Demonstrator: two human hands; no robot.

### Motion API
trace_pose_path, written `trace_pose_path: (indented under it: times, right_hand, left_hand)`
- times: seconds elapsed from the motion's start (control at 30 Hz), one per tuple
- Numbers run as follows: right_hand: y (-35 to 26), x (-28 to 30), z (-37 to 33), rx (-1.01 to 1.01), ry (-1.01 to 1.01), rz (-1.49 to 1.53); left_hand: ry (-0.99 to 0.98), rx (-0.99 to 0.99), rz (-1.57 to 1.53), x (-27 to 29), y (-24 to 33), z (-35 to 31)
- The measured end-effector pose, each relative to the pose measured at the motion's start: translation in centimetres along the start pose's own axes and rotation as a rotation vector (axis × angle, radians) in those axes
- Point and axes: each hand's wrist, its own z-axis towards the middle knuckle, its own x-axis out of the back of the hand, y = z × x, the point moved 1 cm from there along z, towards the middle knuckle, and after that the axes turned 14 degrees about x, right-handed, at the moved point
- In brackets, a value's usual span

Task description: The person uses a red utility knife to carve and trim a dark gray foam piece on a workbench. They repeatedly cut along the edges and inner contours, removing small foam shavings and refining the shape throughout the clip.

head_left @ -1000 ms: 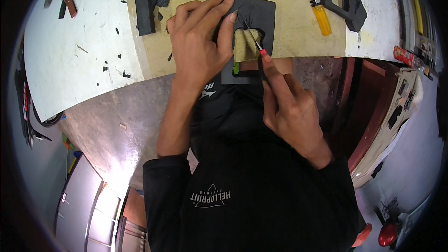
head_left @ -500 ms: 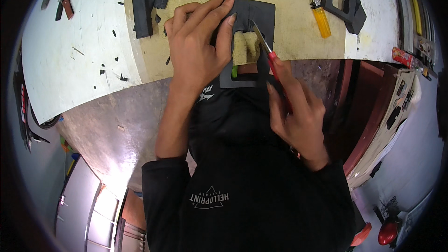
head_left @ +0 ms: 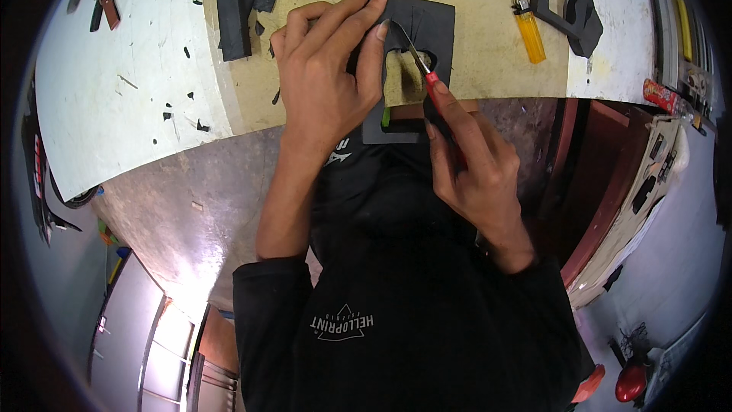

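Note:
A flat dark grey piece [head_left: 433,24], foam-like, with a large cut-out in it, lies at the table's front edge and reaches out over it. My left hand [head_left: 326,69] grips its left side, the thumb on the upper face and the fingertips at the far left corner. My right hand [head_left: 479,164] is closed on a red-handled knife [head_left: 431,82]. The blade slants up and left, its tip at the far side of the cut-out, close to my left thumb. Part of the piece is hidden under my left hand.
Dark offcuts [head_left: 235,19] lie left of my left hand, with small scraps scattered around. Pliers [head_left: 106,0] rest at the far left. On the right are a yellow lighter [head_left: 529,32] and another dark cut-out piece [head_left: 573,19]. The table edge [head_left: 507,98] runs below the hands.
My right hand has moved left and slightly up with the knife, bringing the blade tip from the cut-out's right part toward my left thumb. My left hand and the dark piece have shifted slightly right.

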Motion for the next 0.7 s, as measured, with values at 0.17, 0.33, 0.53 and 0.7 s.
trace_pose_path:
  times: [0.17, 0.33, 0.53, 0.7]
  right_hand:
    - [-0.4, 0.0, 0.1, -0.031, -0.014, -0.048]
    - [-1.2, -0.4, 0.2, -0.063, -0.046, -0.083]
    - [-1.1, -0.5, 0.2, -0.032, -0.074, -0.103]
    - [-1.0, -0.1, 0.5, -0.017, -0.089, -0.097]
  left_hand:
    - [-0.006, 0.001, 0.004, 0.1, 0.0, 0.0]
    - [0.021, -0.02, -0.004, -0.3, -0.4, 0.0]
    - [-0.005, -0.007, 0.003, 0.0, 0.0, 0.1]
    - [0.03, -0.024, -0.009, -0.3, -0.5, 0.1]
